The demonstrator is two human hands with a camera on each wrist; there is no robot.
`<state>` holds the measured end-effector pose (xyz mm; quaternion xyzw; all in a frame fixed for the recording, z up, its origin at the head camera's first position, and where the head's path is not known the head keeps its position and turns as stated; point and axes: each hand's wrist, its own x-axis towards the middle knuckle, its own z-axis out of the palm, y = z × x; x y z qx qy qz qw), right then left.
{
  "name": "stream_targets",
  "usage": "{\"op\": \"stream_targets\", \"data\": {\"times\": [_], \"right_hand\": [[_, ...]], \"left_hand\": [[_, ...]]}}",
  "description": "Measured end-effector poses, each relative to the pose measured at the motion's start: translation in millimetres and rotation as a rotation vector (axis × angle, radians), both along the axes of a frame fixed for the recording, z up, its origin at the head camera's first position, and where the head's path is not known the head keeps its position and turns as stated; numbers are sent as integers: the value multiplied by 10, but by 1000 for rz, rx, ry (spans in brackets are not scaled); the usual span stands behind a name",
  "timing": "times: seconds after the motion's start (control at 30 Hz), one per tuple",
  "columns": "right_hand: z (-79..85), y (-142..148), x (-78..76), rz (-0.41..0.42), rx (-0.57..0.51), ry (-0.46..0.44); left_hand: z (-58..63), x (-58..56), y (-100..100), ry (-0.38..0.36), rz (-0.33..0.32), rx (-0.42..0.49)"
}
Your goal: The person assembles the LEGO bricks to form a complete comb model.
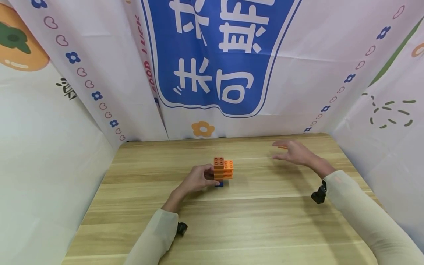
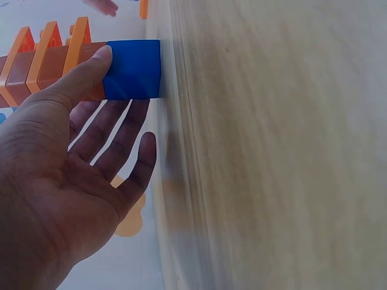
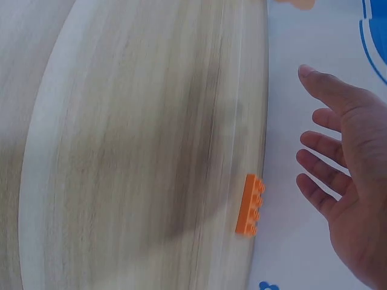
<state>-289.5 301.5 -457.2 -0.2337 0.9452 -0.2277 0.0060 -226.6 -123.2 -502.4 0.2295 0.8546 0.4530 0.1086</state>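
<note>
My left hand [image 1: 196, 179] holds a tower of toy building blocks [image 1: 218, 171] upright on the table. In the left wrist view the thumb lies along its front and the fingers pass behind it. The tower has a blue block [image 2: 133, 69] at its foot, with brown blocks and thin orange bricks [image 2: 51, 51] alternating above. The orange ones stick out on the right. Toward the back right, my right hand [image 1: 296, 153] hovers with fingers spread and holds nothing. Below it on the table lies a long orange brick [image 3: 248, 205], mostly hidden by that hand in the head view.
The wooden table [image 1: 258, 224] ends at the back against a white printed cloth [image 1: 291, 92], which also hangs at both sides. Black wrist cameras, such as the right one [image 1: 319, 194], sit at both cuffs.
</note>
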Motion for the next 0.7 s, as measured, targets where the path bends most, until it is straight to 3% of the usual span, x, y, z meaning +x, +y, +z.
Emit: {"op": "stream_targets", "data": {"times": [0.37,0.7], "right_hand": [[-121,200,-89,-13,22,27],[-214,286,-167,-84,35,21]], "left_hand": [[-40,-13,-9,-2,-7,12],[-4,-2,-3,-6,2,6]]}}
